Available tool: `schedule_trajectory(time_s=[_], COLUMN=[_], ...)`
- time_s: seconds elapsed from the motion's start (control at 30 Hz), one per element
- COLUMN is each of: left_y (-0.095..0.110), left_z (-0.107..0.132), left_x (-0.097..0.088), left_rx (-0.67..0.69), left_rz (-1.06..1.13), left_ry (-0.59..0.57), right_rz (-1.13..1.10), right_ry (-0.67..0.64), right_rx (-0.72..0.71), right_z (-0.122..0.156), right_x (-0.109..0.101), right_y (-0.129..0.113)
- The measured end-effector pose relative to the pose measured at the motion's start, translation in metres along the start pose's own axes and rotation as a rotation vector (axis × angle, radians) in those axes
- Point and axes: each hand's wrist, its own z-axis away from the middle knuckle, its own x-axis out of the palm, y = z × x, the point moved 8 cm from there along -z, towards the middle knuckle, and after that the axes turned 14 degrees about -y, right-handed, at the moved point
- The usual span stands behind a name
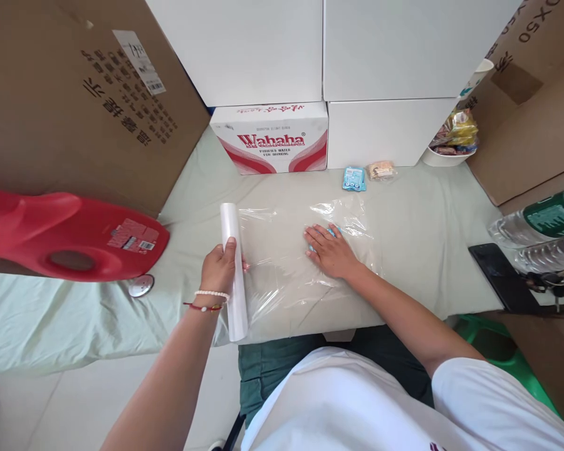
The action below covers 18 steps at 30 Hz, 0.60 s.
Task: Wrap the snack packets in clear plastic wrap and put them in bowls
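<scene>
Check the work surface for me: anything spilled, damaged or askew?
Nothing stands out as spilled or damaged. The clear plastic film is creased around the right hand rather than lying fully smooth, but that looks minor.

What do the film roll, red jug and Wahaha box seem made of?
Film roll: probably thin glossy plastic; unrolled sheet clear, with bright creases.
Red jug: likely plastic, soft sheen, smooth moulded curves.
Wahaha box: apparently cardboard, fairly matte, with flat printed faces.

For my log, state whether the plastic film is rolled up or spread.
Partly spread: a clear sheet lies over the cloth from the roll in the left hand to past the right hand; the rest is wound.
</scene>
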Motion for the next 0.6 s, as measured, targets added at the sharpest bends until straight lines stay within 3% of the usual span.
schedule_trajectory(time_s=[0.1, 0.27, 0.6], left_y=[-0.008, -0.004, -0.02], left_z=[-0.003, -0.018, -0.041], left_x=[-0.006, -0.001, 0.01], left_rx=[-0.077, -0.199, -0.275], left_rz=[-0.091, -0.384, -0.433], left_ry=[0.072, 0.112, 0.192], right_rz=[0.005, 0.033, 0.025], right_ry=[0.018, 0.028, 0.053], right_rx=[0.001, 0.02, 0.009], right_z=[0.001, 0.003, 0.005], right_x=[-0.001, -0.001, 0.001], right_y=[0.0, 0.001, 0.003])
